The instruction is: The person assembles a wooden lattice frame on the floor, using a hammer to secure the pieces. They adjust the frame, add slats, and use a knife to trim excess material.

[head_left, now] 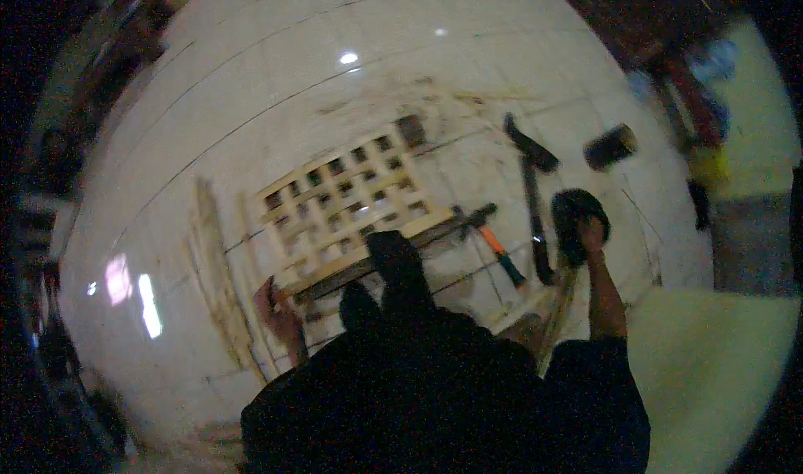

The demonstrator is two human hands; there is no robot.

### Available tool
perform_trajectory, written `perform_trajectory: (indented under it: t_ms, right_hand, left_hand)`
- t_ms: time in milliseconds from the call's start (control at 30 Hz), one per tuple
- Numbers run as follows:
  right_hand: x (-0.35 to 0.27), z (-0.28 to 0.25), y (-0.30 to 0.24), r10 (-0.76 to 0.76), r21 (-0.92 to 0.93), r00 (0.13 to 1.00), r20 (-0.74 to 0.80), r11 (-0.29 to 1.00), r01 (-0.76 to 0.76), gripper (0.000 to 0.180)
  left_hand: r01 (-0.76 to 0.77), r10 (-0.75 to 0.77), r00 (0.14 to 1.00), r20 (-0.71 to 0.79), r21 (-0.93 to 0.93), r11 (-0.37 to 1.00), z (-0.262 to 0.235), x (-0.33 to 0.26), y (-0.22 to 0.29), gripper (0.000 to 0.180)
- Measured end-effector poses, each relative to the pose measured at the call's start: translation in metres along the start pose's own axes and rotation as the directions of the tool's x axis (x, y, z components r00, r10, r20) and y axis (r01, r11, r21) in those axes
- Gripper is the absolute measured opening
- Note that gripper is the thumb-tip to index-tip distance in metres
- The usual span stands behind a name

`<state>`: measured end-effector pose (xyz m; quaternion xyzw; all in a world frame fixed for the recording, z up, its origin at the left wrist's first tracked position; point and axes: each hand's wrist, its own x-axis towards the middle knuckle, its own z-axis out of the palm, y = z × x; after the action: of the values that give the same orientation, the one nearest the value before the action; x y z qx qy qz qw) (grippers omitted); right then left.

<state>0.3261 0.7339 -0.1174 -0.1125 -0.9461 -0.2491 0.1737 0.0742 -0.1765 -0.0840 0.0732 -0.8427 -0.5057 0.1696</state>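
Note:
A pale wooden lattice (335, 266) of crossed strips lies on the tiled floor in front of me. At its near left corner is my left hand (278, 311), blurred, with the fingers around the edge of the frame. On the right, my right hand (593, 241) closes on a dark rounded object (575, 210) whose kind I cannot make out. A hammer (493, 241) with an orange and dark handle lies by the lattice's right end. Between it and my right hand is a long dark tool (533, 198), its kind blurred.
Long pale wood strips (219, 273) lie left of the lattice. A dark cylinder-shaped block (610, 146) sits at the far right, and a small brown block (411, 131) touches the lattice's far corner. Shavings (435, 97) litter the floor beyond. A pale surface (711, 357) fills the lower right.

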Motion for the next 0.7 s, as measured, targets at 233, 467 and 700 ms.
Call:
perform_trajectory:
  t_ms: [233,467,700]
  right_hand:
    - [0.112,-0.143,-0.221,0.175,0.518,0.897,0.407,0.764,-0.384,0.044]
    - [0.127,-0.193,-0.196,0.329,0.178,0.882,0.339,0.898,-0.403,0.035]
    - [0.201,-0.307,-0.321,0.083,0.577,0.908,0.410,0.747,-0.329,0.022]
  left_hand:
    - [-0.226,0.222,0.965,0.136,0.012,0.974,-0.027,0.019,0.107,0.024]
    - [-0.195,0.190,0.904,0.383,-0.025,0.980,0.013,0.024,0.120,0.022]
    - [-0.206,0.381,0.727,0.571,-0.348,0.915,0.028,0.025,0.166,0.036]
